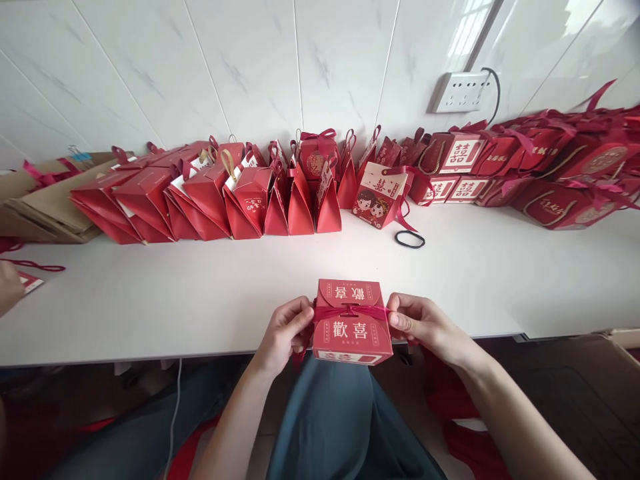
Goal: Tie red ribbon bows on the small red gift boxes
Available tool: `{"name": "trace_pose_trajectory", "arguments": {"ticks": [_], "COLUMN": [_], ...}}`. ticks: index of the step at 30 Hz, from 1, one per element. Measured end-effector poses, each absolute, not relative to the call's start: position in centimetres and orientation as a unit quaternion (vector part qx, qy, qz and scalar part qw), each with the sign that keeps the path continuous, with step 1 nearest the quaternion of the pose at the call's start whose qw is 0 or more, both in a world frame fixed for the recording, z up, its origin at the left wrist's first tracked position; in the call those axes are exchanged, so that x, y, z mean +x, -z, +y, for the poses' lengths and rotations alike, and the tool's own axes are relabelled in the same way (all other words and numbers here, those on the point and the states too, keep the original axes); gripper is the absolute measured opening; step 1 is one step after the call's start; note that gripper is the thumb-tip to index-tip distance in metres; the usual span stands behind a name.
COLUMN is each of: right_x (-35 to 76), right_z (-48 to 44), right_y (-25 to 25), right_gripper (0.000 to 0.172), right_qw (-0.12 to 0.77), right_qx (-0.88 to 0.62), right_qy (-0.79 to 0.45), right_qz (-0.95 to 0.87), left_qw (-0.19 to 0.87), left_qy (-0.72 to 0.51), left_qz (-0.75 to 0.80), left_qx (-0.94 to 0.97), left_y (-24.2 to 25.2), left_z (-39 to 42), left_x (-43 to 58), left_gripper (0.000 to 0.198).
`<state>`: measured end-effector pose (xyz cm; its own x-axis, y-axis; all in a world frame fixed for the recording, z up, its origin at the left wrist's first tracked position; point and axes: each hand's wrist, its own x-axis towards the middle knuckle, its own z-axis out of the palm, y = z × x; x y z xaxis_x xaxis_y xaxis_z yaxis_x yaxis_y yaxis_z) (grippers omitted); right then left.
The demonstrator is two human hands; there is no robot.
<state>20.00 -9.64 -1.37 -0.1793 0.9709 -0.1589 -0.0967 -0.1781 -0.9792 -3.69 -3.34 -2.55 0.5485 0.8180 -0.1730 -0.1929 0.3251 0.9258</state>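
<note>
A small red gift box (351,322) with white characters on its flaps sits at the near edge of the white table (200,300), over my lap. A dark red ribbon (350,311) runs across its top. My left hand (284,333) pinches the ribbon end at the box's left side. On the right side my right hand (425,323) pinches the other end, fingers closed.
Rows of finished red gift boxes (210,193) with ribbons line the wall, more piled at the right (565,173). A black hair tie (409,239) lies on the table. Flat brown card (45,200) lies far left. Another person's hand (9,287) shows at the left edge. A wall socket (459,91) is above.
</note>
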Motion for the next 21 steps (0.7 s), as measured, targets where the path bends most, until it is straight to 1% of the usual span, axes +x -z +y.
{"name": "trace_pose_trajectory", "arguments": {"ticks": [3,5,7,9,12,14,16,18,21], "right_x": [20.4,20.4,20.1,19.5,18.2,17.1,16.2,15.5,14.9], "right_z": [-10.6,-11.1,-11.3,-11.2,-10.6,-9.9,-9.2,-8.7,-8.4], "right_y": [-1.5,-3.5,-5.0,-5.8,-5.9,-5.4,-4.5,-3.5,-2.3], "right_gripper": [0.039,0.039,0.036,0.030,0.018,0.015,0.015,0.014,0.012], "right_qw": [0.358,0.344,0.367,0.401,0.435,0.442,0.452,0.471,0.493], "right_qx": [-0.546,-0.560,-0.536,-0.496,-0.448,-0.438,-0.452,-0.485,-0.515], "right_qy": [-0.524,-0.475,-0.462,-0.461,-0.448,-0.447,-0.428,-0.371,-0.290], "right_qz": [-0.547,-0.585,-0.603,-0.617,-0.639,-0.643,-0.639,-0.636,-0.638], "left_qw": [0.735,0.724,0.712,0.705,0.697,0.680,0.649,0.601,0.517], "left_qy": [-0.348,-0.355,-0.360,-0.349,-0.311,-0.303,-0.313,-0.317,-0.286], "left_qz": [0.346,0.363,0.377,0.383,0.399,0.416,0.429,0.432,0.420], "left_qx": [0.469,0.467,0.471,0.484,0.509,0.522,0.544,0.594,0.688], "left_y": [2.2,1.8,1.4,1.1,0.8,0.5,0.0,-0.8,-2.1], "left_z": [-3.5,-3.8,-4.2,-4.6,-5.0,-5.1,-5.2,-5.3,-5.5], "left_x": [-3.6,-3.4,-3.1,-3.0,-3.1,-3.5,-4.1,-4.8,-5.5], "left_gripper": [0.051,0.048,0.045,0.043,0.038,0.031,0.023,0.018,0.013]}}
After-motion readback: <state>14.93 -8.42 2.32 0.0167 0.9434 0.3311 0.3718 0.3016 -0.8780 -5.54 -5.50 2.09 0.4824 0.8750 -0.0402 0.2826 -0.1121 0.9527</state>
